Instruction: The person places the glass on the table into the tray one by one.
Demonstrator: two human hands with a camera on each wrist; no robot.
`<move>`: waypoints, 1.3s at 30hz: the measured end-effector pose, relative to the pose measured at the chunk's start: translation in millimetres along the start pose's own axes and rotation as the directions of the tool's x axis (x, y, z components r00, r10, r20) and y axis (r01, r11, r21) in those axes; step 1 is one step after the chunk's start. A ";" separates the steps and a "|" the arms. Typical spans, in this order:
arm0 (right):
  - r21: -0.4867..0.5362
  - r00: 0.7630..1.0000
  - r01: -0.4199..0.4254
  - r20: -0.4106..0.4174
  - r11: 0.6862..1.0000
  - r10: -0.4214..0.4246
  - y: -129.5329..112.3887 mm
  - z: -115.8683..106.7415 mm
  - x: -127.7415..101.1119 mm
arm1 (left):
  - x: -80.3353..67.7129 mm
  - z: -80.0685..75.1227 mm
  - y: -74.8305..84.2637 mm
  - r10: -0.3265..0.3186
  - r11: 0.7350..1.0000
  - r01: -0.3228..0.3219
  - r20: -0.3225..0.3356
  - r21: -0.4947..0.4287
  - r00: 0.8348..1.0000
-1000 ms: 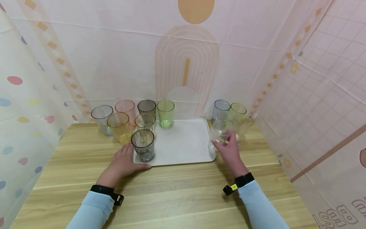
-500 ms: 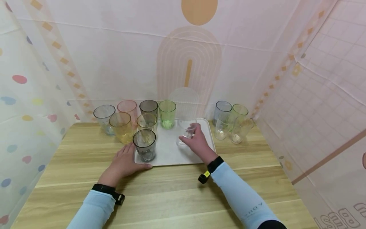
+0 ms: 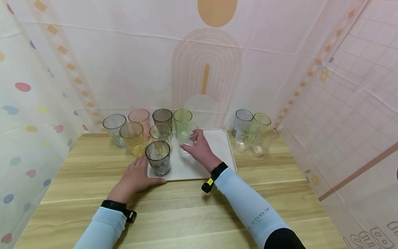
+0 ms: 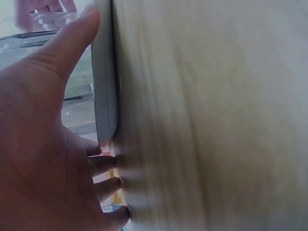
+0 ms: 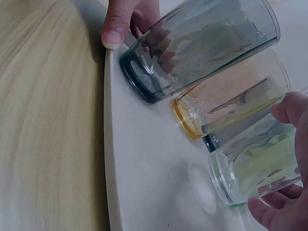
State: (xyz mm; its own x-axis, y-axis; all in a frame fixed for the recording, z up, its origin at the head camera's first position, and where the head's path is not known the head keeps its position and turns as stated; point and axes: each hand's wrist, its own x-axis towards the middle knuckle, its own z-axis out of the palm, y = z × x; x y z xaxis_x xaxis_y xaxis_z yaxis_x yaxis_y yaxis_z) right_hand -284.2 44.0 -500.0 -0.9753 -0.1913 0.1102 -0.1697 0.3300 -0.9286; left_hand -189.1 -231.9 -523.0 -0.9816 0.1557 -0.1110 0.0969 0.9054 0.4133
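My right hand (image 3: 200, 148) grips a clear glass (image 5: 226, 180) between thumb and fingers, in front of the green glass (image 3: 182, 117) on the white tray (image 3: 217, 155). The clear glass is upright; whether its base touches the tray I cannot tell. My left hand (image 3: 133, 178) lies at the tray's front left corner. Its thumb (image 4: 72, 41) stretches along the front rim, and its fingers reach along the left side. Beside it on the tray stands a grey glass (image 3: 158, 159). Behind that are an amber glass (image 3: 160, 133) and a dark grey glass (image 3: 162, 116).
Left of the tray stand a blue-grey glass (image 3: 115, 128), a pink glass (image 3: 140, 117) and a yellow glass (image 3: 133, 138). To the right are a blue glass (image 3: 243, 117), a green glass (image 3: 262, 120) and two clear glasses (image 3: 240, 143). A patterned cloth (image 3: 140, 69) hangs behind the wooden table (image 3: 186, 214).
My right hand has carried the clear glass leftward from the group on the right to beside the green glass on the tray. My left hand has stayed at the tray corner.
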 end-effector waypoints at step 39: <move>-0.041 1.000 0.011 0.001 0.999 -0.011 12.8 19.5 7.9 | 1.2 2.2 -2.8 0.018 1.000 -0.017 -0.032 0.011 0.999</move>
State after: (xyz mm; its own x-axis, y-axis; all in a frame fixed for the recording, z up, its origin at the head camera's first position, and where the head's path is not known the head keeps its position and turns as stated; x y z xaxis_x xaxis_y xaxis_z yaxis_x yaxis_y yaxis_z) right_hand -291.3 28.7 -517.9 -0.9732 -0.1960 0.1202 -0.1862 0.3651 -0.9121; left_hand -190.2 -233.4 -526.4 -0.9844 0.1590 -0.0750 0.1156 0.9070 0.4050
